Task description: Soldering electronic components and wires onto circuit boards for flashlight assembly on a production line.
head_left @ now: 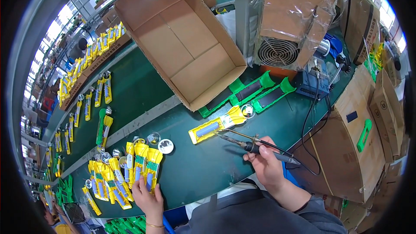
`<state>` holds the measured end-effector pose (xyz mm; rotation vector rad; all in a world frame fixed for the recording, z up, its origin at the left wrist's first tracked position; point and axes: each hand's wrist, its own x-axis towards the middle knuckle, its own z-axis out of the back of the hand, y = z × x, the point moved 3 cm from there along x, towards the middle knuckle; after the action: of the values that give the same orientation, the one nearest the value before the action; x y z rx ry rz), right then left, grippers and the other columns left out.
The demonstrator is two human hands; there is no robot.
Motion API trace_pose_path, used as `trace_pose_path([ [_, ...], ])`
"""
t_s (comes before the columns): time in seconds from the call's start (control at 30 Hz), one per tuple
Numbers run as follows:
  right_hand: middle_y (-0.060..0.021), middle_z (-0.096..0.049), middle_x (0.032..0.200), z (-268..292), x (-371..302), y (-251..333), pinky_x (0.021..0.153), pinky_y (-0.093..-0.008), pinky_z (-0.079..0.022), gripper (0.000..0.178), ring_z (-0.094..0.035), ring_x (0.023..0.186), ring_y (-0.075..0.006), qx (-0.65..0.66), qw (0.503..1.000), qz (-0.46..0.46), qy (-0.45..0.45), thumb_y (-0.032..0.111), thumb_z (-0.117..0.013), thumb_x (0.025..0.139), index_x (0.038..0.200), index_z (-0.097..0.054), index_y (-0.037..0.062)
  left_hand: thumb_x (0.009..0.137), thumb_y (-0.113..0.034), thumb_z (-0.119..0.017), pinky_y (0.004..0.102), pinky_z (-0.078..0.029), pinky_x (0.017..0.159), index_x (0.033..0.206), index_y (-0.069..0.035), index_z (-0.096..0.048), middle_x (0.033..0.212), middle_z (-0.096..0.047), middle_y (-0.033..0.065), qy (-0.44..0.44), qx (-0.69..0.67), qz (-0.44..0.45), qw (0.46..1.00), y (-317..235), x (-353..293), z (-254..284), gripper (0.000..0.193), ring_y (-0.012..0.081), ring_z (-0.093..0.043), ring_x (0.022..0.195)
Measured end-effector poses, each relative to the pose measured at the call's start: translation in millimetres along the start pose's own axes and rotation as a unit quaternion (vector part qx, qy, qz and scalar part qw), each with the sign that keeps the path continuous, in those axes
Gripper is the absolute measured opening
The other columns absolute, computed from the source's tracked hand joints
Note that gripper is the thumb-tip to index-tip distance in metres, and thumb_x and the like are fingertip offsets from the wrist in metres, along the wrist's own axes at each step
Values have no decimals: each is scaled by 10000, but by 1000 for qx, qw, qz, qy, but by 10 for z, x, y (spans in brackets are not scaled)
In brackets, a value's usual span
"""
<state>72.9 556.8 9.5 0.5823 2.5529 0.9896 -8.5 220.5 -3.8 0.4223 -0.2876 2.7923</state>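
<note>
In my right hand (269, 165) is a soldering iron (251, 146) with a thin feed tube along it. Its tip points left, close to a yellow flashlight half-shell (217, 124) lying on the green bench. That shell holds a blue cylindrical battery (208, 130), and a round clear lamp head (248, 111) sits at its far end. My left hand (148, 200) has its fingers around the near end of another yellow half-shell (152, 167), at the right side of a cluster of similar shells (110, 180) with batteries and green boards.
A large open carton (186, 39) stands at the back, with green half-shells (253, 91) before it. Right of these are a fan in a wrapped box (279, 52) and a blue soldering station (314, 80) with black cables. More yellow shells (99, 91) line the left belt.
</note>
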Motion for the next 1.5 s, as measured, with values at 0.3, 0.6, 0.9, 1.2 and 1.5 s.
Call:
trace_pose_path([
  [0.3, -66, -569, 828, 71, 27, 101, 734, -368, -471, 125, -548, 750, -150, -3, 999, 49, -24, 184, -543, 886, 922, -479, 82, 725, -157, -722, 437, -348, 991, 1278, 34, -422, 1272, -425, 248, 43, -202, -161, 965, -1493, 754, 74, 657, 418, -406, 1175],
  [0.6, -51, -552, 818, 220, -78, 188, 727, -357, -462, 131, -545, 765, -138, 4, 995, 85, -49, 198, -549, 875, 944, -474, 115, 696, -83, -721, 421, -432, 825, 1114, -13, -523, 1037, -553, 171, 92, -236, -220, 942, -1386, 953, -413, 467, 346, -529, 950],
  [0.9, -75, -565, 875, -263, -62, -92, 746, -391, -491, 137, -561, 776, -158, -2, 998, -15, 59, 178, -549, 878, 942, -473, 83, 689, -127, -728, 413, -407, 848, 1093, -41, -559, 1041, -568, 132, 106, -220, -219, 945, -1116, 458, -141, 447, 314, -541, 948],
  [1.2, -25, -588, 932, -238, 1, -588, 959, -410, -435, 121, -556, 788, -111, -45, 996, -5, 72, 198, -518, 930, 996, -521, 97, 734, -174, -684, 424, -416, 886, 1147, -30, -550, 1091, -560, 146, 88, -269, -197, 939, -843, 218, -69, 458, 328, -533, 1010],
  [1.5, -85, -603, 909, -11, 225, -511, 1012, -370, -383, 170, -559, 837, -146, -4, 994, -32, 108, 207, -480, 957, 1018, -540, 61, 724, -122, -667, 456, -370, 977, 1195, -9, -504, 1192, -504, 201, 46, -279, -184, 941, -909, -173, -10, 511, 349, -501, 1096],
])
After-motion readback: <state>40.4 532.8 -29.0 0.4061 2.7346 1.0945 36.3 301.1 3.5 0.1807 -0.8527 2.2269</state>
